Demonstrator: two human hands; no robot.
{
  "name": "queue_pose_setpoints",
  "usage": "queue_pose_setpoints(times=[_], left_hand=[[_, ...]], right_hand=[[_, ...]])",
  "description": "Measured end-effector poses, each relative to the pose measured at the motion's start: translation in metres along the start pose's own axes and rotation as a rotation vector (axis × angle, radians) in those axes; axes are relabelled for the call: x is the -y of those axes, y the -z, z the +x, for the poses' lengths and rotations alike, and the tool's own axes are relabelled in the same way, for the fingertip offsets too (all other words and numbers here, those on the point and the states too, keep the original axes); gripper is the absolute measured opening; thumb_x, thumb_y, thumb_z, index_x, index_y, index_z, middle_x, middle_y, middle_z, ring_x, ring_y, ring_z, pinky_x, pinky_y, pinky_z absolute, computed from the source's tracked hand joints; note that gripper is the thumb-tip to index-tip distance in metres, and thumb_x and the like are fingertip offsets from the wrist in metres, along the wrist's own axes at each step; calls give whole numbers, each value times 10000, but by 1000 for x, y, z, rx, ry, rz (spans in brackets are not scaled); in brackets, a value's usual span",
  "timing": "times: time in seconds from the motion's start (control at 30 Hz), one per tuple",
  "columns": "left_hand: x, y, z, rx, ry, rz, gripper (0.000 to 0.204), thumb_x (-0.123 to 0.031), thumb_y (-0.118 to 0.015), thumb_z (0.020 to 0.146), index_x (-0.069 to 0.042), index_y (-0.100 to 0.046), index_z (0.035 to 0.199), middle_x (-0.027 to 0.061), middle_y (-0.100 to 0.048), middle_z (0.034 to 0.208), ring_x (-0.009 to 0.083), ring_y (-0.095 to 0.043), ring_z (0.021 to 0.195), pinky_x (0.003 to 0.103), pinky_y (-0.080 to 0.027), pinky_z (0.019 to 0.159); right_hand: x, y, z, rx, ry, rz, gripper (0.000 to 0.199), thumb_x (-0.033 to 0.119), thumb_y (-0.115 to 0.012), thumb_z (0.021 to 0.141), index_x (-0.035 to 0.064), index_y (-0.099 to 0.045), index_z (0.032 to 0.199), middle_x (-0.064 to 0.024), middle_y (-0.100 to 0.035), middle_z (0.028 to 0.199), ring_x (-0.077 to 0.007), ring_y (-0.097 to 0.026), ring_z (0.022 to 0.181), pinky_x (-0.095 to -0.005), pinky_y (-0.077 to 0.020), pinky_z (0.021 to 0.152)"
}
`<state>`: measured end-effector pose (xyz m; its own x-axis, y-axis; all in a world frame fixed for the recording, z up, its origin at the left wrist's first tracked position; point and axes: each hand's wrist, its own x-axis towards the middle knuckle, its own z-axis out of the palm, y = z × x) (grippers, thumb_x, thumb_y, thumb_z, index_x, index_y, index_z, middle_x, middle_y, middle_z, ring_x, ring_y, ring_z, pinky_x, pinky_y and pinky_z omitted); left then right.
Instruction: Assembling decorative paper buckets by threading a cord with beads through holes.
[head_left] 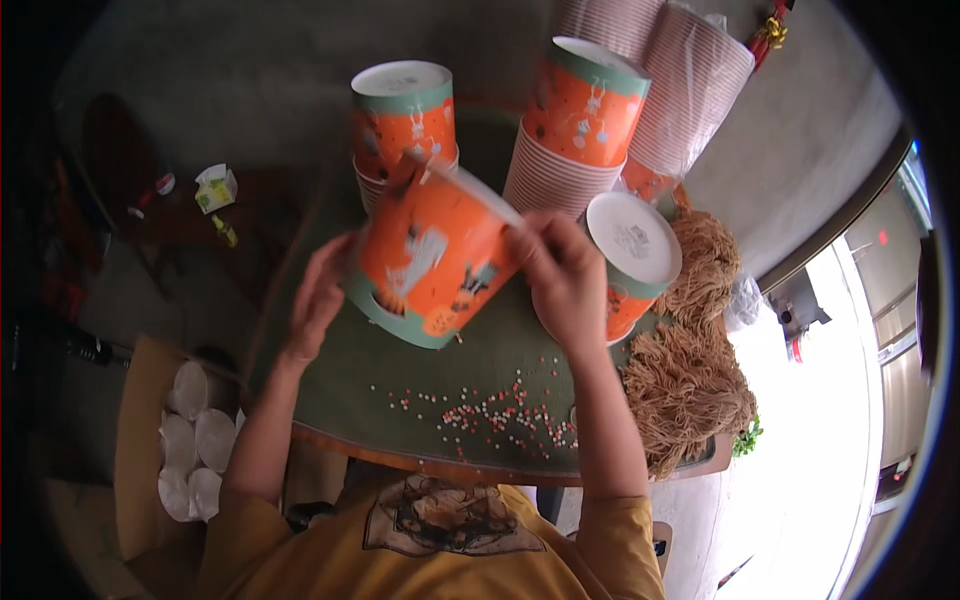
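Note:
A tilted orange paper bucket (425, 265) with a green band and printed cartoon figures is between my two hands over the table. My right hand (562, 285) grips its upper right edge, thumb on the outside. Along the lower left side my left hand (322, 292) holds it, slightly blurred, some fingertips hidden behind the wall. Behind it, an upside-down bucket tops a short stack (405, 125). A taller stack of nested buckets (575, 130) rises farther right. Another upturned bucket (632, 245) stands just beyond my right hand.
Small white and red round bits (505, 412) lie scattered on the green table (335, 400). Bundles of brown cord (690, 385) cover the right edge. Plastic-wrapped bucket stacks (690, 85) stand at the back right. A cardboard box (140, 450) of translucent round pieces sits at lower left.

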<state>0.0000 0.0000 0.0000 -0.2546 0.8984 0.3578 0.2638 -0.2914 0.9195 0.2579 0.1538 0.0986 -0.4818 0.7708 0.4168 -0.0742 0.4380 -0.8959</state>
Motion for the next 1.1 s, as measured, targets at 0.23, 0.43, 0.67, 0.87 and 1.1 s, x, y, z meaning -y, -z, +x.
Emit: queue_pose_setpoints(times=[0.23, 0.43, 0.67, 0.87, 1.1], left_hand=[[-51, 46, 98, -66, -287, 59, 1522, -724, -812, 433, -46, 22, 1510, 134, -131, 1555, 253, -148, 1444, 413, -134, 1170], [-82, 69, 199, -109, -603, 136, 1364, -478, -873, 620, -157, 102, 1517, 159, -250, 1473, 281, -255, 1395, 430, -238, 1133], [-64, 47, 237, -101, -528, 41, 1261, -368, -851, 707, -219, 101, 1522, 174, -220, 1497, 290, -261, 1393, 431, -265, 1131], [-39, 33, 242, -235, -480, 130, 1274, -438, -872, 643, -84, -20, 1521, 231, -234, 1492, 332, -298, 1378, 443, -299, 1122], [-2, 35, 235, -292, -426, 165, 1288, -479, -866, 631, -53, -32, 1516, 238, -196, 1499, 342, -285, 1380, 448, -301, 1120]], right_hand=[[8, -15, 113, 115, -359, 701, 211, 287, -621, 936, 123, -581, 810, 78, -415, 640, -42, -381, 563, -202, -302, 494], [-10, -51, 183, 159, -472, 826, 179, 252, -621, 938, 122, -578, 823, 66, -477, 664, -46, -402, 570, -187, -344, 499], [-24, -59, 199, -4, -362, 607, 249, 299, -566, 960, 135, -557, 1147, 55, -513, 706, -49, -448, 561, -192, -351, 459], [-36, -49, 200, 114, -314, 175, 456, 455, -490, 955, 105, -540, 1243, 32, -538, 715, -45, -473, 573, -191, -355, 464], [-47, -62, 193, 112, -266, -10, 501, 475, -511, 941, 73, -574, 1234, -10, -590, 751, -68, -520, 601, -228, -386, 466]])
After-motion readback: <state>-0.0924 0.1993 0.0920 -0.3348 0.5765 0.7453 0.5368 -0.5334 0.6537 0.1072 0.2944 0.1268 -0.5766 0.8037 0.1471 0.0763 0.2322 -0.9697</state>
